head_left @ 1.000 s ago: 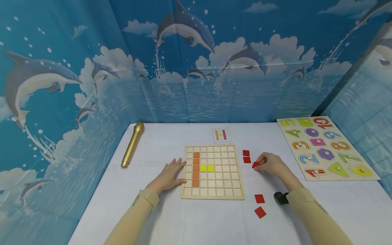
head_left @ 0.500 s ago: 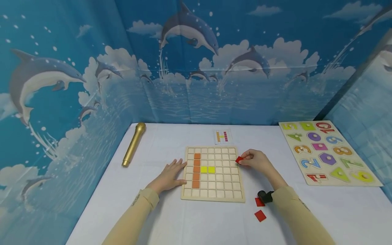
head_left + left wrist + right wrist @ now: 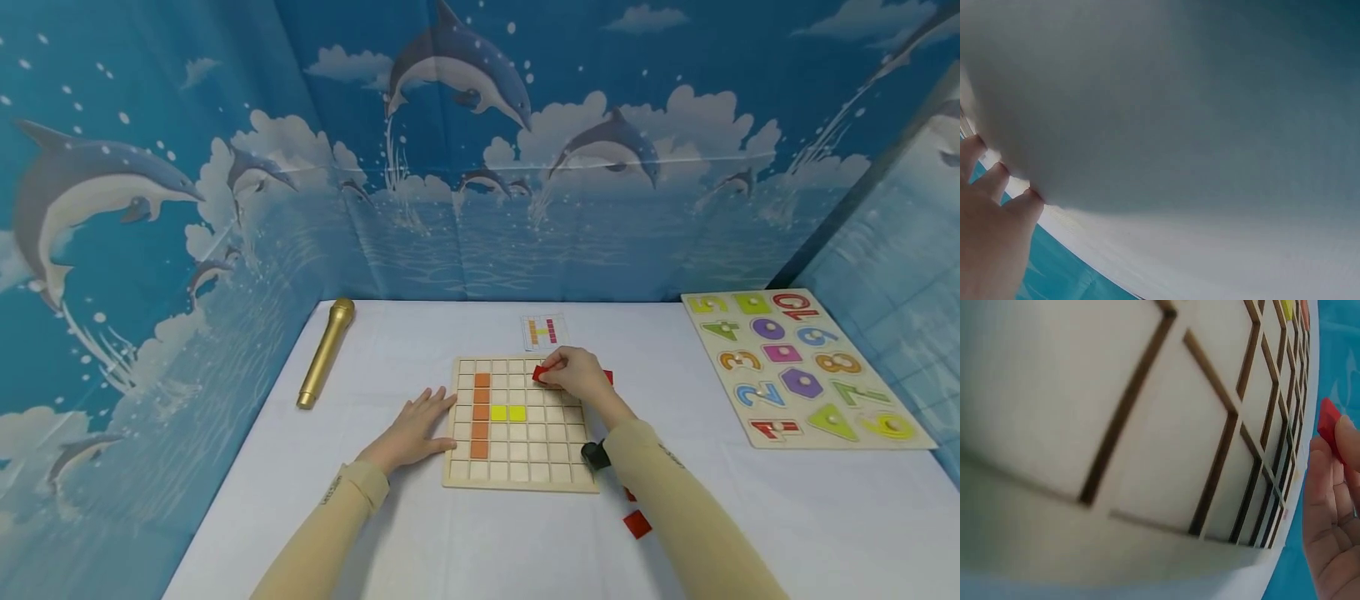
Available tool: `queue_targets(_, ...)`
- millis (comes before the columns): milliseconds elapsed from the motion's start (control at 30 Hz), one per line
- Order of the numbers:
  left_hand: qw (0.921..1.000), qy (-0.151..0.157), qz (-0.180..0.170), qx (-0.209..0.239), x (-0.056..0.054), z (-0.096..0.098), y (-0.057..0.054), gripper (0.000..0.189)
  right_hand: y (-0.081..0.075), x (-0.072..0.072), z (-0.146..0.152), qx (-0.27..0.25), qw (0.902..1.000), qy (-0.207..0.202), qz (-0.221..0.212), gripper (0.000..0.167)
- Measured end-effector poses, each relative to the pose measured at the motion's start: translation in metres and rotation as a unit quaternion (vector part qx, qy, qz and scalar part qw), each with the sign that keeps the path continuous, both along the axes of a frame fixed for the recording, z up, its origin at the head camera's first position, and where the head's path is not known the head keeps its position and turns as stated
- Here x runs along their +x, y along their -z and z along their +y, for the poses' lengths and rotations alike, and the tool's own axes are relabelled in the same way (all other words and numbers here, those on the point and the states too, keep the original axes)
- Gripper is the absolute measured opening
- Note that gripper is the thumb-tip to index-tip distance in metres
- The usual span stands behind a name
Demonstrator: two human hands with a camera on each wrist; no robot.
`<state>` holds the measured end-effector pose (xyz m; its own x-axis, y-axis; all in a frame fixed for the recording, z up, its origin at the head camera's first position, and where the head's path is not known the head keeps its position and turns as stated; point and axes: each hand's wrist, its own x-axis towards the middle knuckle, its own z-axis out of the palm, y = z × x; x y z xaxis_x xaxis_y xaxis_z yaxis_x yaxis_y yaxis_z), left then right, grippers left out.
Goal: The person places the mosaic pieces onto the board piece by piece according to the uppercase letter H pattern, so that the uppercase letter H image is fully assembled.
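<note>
My right hand [image 3: 577, 375] pinches a red square tile [image 3: 538, 374] over the upper right part of the wooden grid board [image 3: 525, 482]. In the right wrist view, thumb and fingers grip the tile [image 3: 1329, 422] by its edge. Fingers spread, my left hand [image 3: 408, 429] rests at the board's left edge; the left wrist view shows several of its fingers [image 3: 991, 181]. A column of orange tiles [image 3: 481, 414] and two yellow tiles [image 3: 507, 413] sit in the grid. Another red tile [image 3: 608, 377] peeks out behind the right hand.
Near the right forearm lies a red tile [image 3: 637, 524]; a second one [image 3: 630, 495] is mostly hidden by the sleeve. Behind the board is a small pattern card [image 3: 545, 332]. A gold microphone [image 3: 326, 354] lies left, a number puzzle board [image 3: 806, 367] right. A dolphin-print curtain [image 3: 480, 242] backs the table.
My right hand has carried the red tile leftward from the table at the right to over the board. The left hand stays at the board's left edge.
</note>
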<state>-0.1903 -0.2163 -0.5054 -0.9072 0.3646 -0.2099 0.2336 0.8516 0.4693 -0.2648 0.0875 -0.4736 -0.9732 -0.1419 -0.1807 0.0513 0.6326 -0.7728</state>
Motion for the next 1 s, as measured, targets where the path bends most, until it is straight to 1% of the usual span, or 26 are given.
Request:
queue_targets(133,1.0,-0.004,0.002,-0.003,0.001,0.001,0.001,0.081,0.002,-0.001,-0.01,0.01,0.9999,-0.013,0.002,0.015)
queue_targets(267,0.9999,-0.006,0.003,-0.007,0.002,0.001,-0.001,0.081,0.002,-0.002,-0.017,0.029,0.9994,-0.02,0.002,0.012)
queue_targets(533,1.0,-0.002,0.004,-0.009,0.002,0.001,-0.004,0.08,0.003,-0.003,-0.022,0.06,0.9974,-0.036,0.017,0.011)
queue_targets(700,0.9999,-0.001,0.004,-0.015,0.001,0.001,-0.004,0.08,0.003,-0.003,-0.026,0.092,0.994,-0.044,0.039,0.009)
queue_targets(833,0.9999,-0.001,0.002,-0.014,0.001,0.002,-0.004,0.08,0.004,-0.003,-0.029,0.114,0.9915,-0.044,0.044,0.006)
queue_targets(1000,0.9999,0.0,0.005,-0.015,0.001,0.002,-0.004,0.08,0.003,-0.003,-0.028,0.105,0.9927,-0.045,0.038,0.01)
